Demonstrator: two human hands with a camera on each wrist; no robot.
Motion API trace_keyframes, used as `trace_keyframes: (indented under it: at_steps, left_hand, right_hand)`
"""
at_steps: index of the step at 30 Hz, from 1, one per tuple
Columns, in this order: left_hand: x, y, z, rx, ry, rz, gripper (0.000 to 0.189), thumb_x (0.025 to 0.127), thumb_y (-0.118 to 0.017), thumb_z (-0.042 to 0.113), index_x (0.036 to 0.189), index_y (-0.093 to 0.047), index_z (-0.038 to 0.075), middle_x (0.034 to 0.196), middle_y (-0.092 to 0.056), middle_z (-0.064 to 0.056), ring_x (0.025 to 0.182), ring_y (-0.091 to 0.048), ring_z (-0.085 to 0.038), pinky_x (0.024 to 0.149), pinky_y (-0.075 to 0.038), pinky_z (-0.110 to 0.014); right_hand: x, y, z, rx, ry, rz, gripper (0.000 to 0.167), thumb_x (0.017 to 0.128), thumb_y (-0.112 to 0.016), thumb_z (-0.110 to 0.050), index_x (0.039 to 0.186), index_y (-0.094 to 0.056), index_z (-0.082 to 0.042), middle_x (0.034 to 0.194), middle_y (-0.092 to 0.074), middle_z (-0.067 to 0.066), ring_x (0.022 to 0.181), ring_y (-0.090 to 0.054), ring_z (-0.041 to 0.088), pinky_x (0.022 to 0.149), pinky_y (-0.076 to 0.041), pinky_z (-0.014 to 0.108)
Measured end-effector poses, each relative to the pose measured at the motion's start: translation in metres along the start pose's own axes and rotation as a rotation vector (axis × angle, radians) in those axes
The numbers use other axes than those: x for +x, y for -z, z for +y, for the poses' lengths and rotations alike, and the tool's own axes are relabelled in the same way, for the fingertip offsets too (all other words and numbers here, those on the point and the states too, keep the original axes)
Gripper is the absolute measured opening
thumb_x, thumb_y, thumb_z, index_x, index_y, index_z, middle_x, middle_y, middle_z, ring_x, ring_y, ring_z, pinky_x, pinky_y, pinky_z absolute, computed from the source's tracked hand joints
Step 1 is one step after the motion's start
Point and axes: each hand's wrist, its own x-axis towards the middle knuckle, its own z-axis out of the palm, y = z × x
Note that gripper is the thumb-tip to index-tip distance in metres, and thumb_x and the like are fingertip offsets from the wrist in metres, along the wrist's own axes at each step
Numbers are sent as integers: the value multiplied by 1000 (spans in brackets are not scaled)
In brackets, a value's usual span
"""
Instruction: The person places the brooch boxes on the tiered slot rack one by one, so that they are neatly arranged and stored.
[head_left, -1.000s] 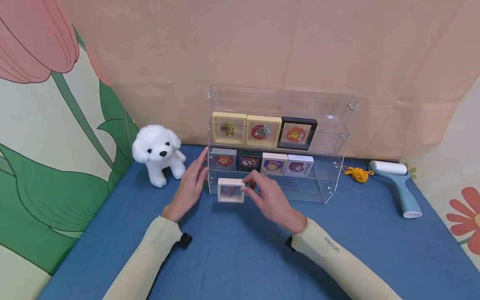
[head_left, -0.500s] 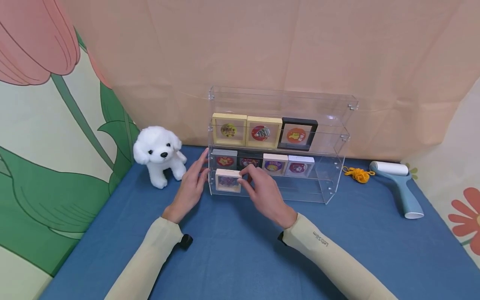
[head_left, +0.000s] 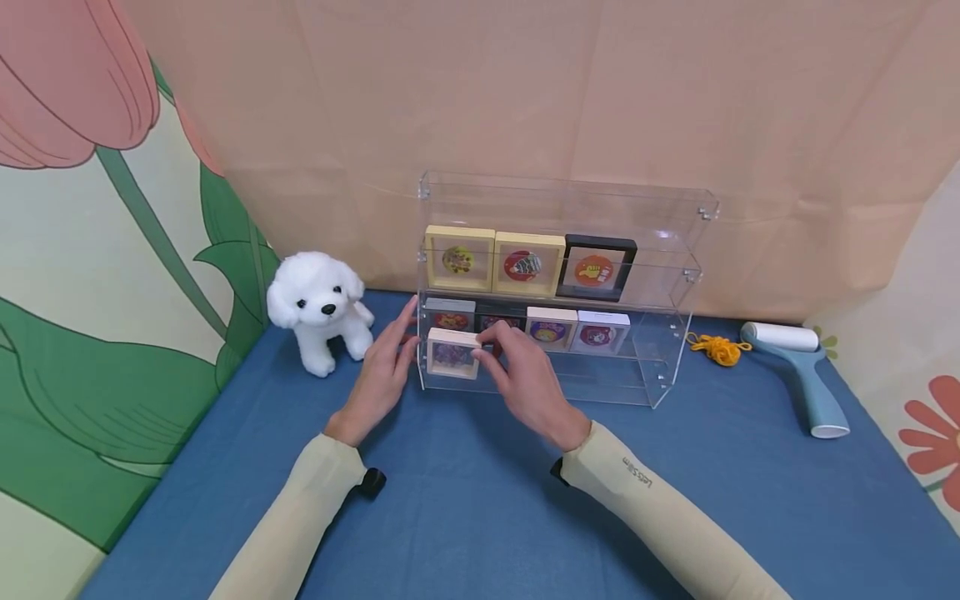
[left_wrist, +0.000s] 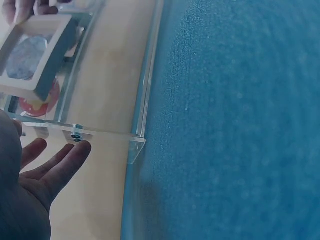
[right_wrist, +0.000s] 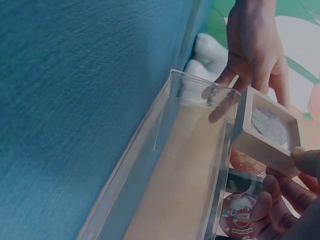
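My right hand (head_left: 531, 385) pinches a small pale pink display frame (head_left: 452, 353) by its right edge, thumb and fingertips at the side. Inside the frame is a round greyish-purple picture, plainer in the right wrist view (right_wrist: 269, 126). It is held before the left end of a clear acrylic shelf rack (head_left: 678, 358), in front of the lower row. My left hand (head_left: 378, 375) has its fingers extended against the rack's left side panel. In the left wrist view the fingertips (left_wrist: 82, 147) lie right at that panel, near a metal screw.
Two yellow frames (head_left: 460, 229) and a black frame (head_left: 600, 242) stand on the rack's upper shelf. Several small frames (head_left: 551, 317) line the shelf below. A white plush dog (head_left: 315, 304) sits at left. Orange yarn (head_left: 720, 350) and a blue lint roller (head_left: 810, 396) lie at right.
My right hand has raised the pale pink frame and brought it slightly left, closer to the rack. It now overlaps the lower row of frames in the head view. The left hand has stayed put.
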Motion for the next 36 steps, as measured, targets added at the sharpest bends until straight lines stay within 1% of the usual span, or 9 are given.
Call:
trace_keyframes:
  at_steps: [6,9,16,19,22,26,29,32,36]
  left_hand:
    - [-1,0,-2,4,-6,4,66,107,-50,9,163,-22,31,141,-52,-19,115,-63,-33,92,-55,-48]
    - [-2,0,-2,-6,-6,5,67,107,-50,8,163,-22,31,141,-52,-19,115,-64,-33,92,-55,-48]
    - [-2,0,-2,-23,-14,5,66,107,-50,8,163,-22,31,141,-52,-18,114,-64,-31,90,-56,-46]
    - [-1,0,-3,-22,-20,8,66,107,-50,8,163,-22,31,141,-52,-18,113,-64,-31,91,-56,-46]
    - [-1,0,-3,-20,-20,8,67,107,-49,7,163,-22,31,141,-52,-18,113,-64,-31,91,-55,-46]
    - [-1,1,-3,-26,-16,1,67,107,-49,8,163,-22,31,141,-52,-18,113,-64,-31,92,-55,-47]
    - [-1,1,-2,-32,-18,-1,66,107,-50,9,163,-22,31,142,-52,-18,115,-63,-31,94,-54,-48]
    - [0,1,-1,-30,-20,0,65,107,-49,11,163,-23,30,142,-52,-18,115,-62,-32,94,-53,-49]
    - [-1,1,-1,-30,-21,3,64,108,-49,12,163,-23,30,142,-52,-18,114,-62,-31,94,-53,-50]
  right_hand:
    - [4,-1,-1,8,-11,4,18,101,-65,-20,117,-60,-12,95,-62,-3,80,-52,11,62,-44,32]
    - [6,-3,0,-5,-14,10,17,102,-64,-20,117,-60,-13,95,-61,-2,79,-52,11,61,-43,32]
    - [9,-9,4,-52,10,29,18,101,-65,-18,117,-60,-12,96,-62,0,85,-57,14,65,-47,32]
    - [10,-11,5,-71,26,37,18,100,-67,-18,116,-61,-12,96,-63,0,85,-56,15,65,-48,32]
    - [11,-15,6,-79,39,33,17,99,-68,-18,115,-61,-13,98,-65,1,87,-58,17,67,-50,34]
    - [8,-21,7,-82,15,11,16,99,-68,-18,113,-62,-15,98,-65,0,87,-59,16,69,-53,36]
    - [5,-25,8,-85,-7,3,16,99,-68,-19,112,-62,-15,94,-64,-1,83,-57,15,66,-52,36]
    - [2,-29,10,-98,3,-6,15,98,-69,-18,110,-62,-14,92,-66,-1,85,-59,16,74,-52,39]
    - [0,-31,13,-115,31,-23,14,96,-72,-16,107,-63,-14,91,-69,-2,88,-61,17,80,-47,41]
